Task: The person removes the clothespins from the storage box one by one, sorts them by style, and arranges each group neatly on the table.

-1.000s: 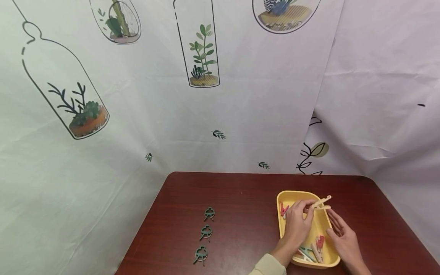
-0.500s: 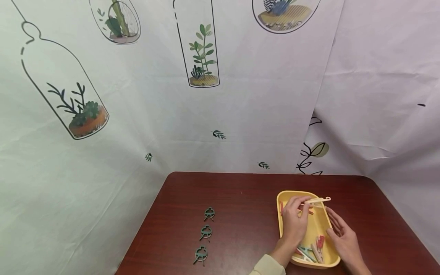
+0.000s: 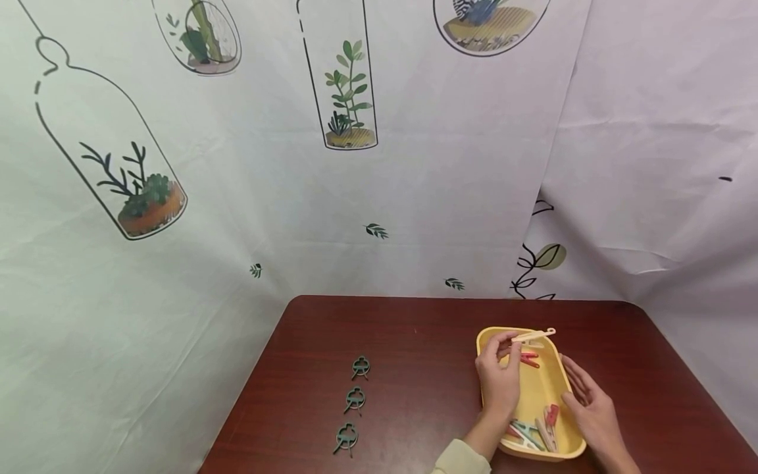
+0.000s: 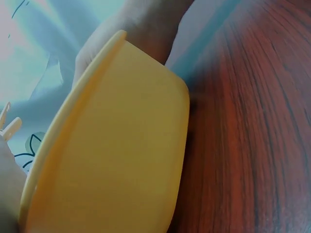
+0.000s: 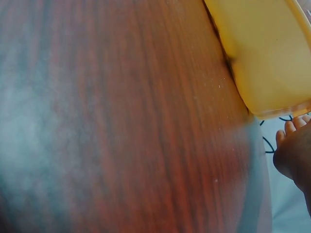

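My left hand (image 3: 497, 382) pinches a cream clothespin (image 3: 535, 336) between thumb and fingertips, above the far end of a yellow plastic tub (image 3: 490, 330). In the left wrist view the clothespin (image 4: 10, 128) shows at the left edge, beyond the tub's outer wall (image 4: 116, 136). My right hand (image 3: 595, 411) holds the tub's right side, thumb at the rim and fingers along the outside. Below the held clothespin, a red clothespin (image 3: 529, 359) lies in the tub. Several more clothespins (image 3: 535, 431), red, green and pale, are heaped at the near end.
Three dark green round clips, the far one (image 3: 360, 367), the middle one (image 3: 354, 399) and the near one (image 3: 346, 438), stand in a column on the left of the reddish-brown table (image 3: 426, 382). A pale curtain (image 3: 414, 197) printed with plants hangs behind the table.
My left hand has moved left with the cream clothespin, whose arms looked more spread a second ago. The red clothespin at the far end has come into fuller view. My right hand stays put.
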`<state>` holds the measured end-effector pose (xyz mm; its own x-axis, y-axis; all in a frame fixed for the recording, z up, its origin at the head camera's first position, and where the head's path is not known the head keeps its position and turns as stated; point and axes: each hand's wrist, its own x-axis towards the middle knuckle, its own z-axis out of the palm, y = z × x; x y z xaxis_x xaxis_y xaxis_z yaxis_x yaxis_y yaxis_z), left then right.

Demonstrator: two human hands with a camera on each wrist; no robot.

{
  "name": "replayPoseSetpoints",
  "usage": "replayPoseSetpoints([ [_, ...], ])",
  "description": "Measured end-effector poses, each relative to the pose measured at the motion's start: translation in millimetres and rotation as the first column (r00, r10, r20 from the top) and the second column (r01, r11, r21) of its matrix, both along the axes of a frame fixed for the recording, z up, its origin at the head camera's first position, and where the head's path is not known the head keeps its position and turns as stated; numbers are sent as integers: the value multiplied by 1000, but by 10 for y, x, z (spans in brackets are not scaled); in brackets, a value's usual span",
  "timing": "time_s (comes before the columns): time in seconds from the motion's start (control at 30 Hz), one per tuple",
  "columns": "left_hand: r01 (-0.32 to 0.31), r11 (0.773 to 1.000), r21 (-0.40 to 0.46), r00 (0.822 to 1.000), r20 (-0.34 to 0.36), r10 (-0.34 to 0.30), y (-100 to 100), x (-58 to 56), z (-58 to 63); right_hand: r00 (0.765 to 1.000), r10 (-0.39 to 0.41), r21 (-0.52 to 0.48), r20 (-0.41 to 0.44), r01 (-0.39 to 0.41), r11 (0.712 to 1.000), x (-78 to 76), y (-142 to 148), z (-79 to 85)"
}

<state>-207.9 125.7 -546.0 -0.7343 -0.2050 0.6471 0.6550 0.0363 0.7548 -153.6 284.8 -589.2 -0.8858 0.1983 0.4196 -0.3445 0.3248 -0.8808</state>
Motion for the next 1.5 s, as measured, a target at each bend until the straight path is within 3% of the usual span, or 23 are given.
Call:
replayPoseSetpoints([
  [0.17,49,991,123,996,71,-58,-27,-39,-4,1000,-12,18,8,12,1000,-3,-9,20],
  [0.33,53,981,186,991,111,-75,-101,-58,26,1000,-12,21,16,12,1000,-5,-12,20],
  [0.67,92,950,299,988,95,-125,-325,-167,166,999,-17,15,28,16,1000,-14,-5,15],
  [1.07,39,911,411,993,82,-80,-869,-406,254,1000,-7,31,29,6,1000,26,-6,40],
  [1.23,-7,924,383,991,123,-44,-1193,-515,224,1000,-3,22,23,2,1000,13,9,21],
  [1.5,-91,964,248,976,214,37,-1746,-635,157,999,-16,30,34,15,999,20,1,26],
])
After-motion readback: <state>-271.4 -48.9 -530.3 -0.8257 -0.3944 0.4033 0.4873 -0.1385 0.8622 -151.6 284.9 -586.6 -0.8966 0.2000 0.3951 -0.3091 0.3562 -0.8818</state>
